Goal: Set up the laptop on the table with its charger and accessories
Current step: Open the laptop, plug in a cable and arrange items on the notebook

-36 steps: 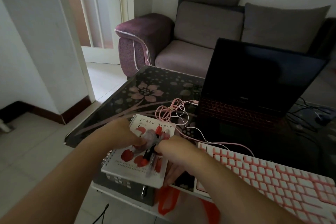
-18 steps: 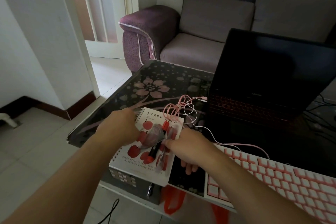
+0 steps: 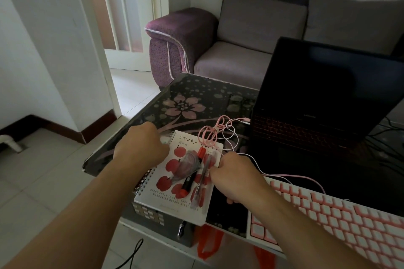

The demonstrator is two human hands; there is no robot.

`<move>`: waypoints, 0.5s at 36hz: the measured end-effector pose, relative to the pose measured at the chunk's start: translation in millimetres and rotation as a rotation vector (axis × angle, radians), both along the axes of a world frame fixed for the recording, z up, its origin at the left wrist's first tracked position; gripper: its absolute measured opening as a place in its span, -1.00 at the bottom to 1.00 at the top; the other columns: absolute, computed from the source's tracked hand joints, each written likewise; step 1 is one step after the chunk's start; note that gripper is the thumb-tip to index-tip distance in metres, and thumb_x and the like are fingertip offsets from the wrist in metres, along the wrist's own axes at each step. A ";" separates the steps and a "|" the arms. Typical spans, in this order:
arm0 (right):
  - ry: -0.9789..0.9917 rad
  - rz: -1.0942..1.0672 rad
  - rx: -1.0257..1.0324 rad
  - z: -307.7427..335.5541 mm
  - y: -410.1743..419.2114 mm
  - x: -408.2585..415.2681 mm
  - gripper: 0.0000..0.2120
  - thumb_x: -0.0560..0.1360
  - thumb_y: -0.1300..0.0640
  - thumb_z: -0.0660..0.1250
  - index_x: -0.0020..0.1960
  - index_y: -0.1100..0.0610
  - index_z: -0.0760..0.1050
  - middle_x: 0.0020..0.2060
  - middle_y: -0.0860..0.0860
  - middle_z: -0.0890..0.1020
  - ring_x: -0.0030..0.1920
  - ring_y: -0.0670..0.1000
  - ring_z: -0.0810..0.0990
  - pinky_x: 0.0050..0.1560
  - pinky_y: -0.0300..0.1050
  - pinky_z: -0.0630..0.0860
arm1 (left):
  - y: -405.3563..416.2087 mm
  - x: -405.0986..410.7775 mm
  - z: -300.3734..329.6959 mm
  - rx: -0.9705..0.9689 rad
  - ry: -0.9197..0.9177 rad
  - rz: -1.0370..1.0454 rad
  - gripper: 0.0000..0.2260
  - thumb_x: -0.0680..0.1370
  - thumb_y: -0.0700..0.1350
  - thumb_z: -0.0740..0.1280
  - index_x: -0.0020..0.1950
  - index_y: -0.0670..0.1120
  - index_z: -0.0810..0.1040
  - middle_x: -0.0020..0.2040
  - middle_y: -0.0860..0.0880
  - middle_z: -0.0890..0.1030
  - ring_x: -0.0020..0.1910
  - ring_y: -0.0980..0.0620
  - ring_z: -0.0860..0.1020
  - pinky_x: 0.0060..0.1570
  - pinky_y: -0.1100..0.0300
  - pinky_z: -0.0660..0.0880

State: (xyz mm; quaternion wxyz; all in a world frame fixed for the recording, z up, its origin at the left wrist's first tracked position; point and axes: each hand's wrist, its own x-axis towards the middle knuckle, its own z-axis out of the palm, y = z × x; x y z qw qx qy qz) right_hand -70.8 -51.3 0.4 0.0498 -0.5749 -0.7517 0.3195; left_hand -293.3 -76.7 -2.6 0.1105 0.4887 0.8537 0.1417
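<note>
Laptop (image 3: 310, 102) is open on the worktop (image 3: 192, 98), so we're on accessories now. Left hand (image 3: 140, 146) and right hand (image 3: 234, 174) flank the notebook (image 3: 175, 185); can't tell either grip, fingers are hidden. Next is probably squaring it up gently so the pens (image 3: 202, 176) don't roll.

Left hand (image 3: 141, 146): knuckles up, fingers curled under and hidden, forearm reaching in from lower left. Right hand (image 3: 235, 176): likewise back-up, fingers curled beneath, forearm entering from lower right. The two hands were near each other, apart.
</note>
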 end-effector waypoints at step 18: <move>0.239 -0.121 -0.089 -13.6 22.3 -43.8 -0.79 0.53 -0.06 0.47 -0.09 0.08 0.65 -0.26 -0.03 0.69 -0.30 -0.03 0.68 -0.34 -0.15 0.59 | -4.8 21.0 8.0 -0.122 -0.123 -0.145 -0.80 0.57 0.09 0.45 0.12 0.04 0.60 0.06 0.01 0.69 -0.16 0.10 0.63 -0.11 0.17 0.62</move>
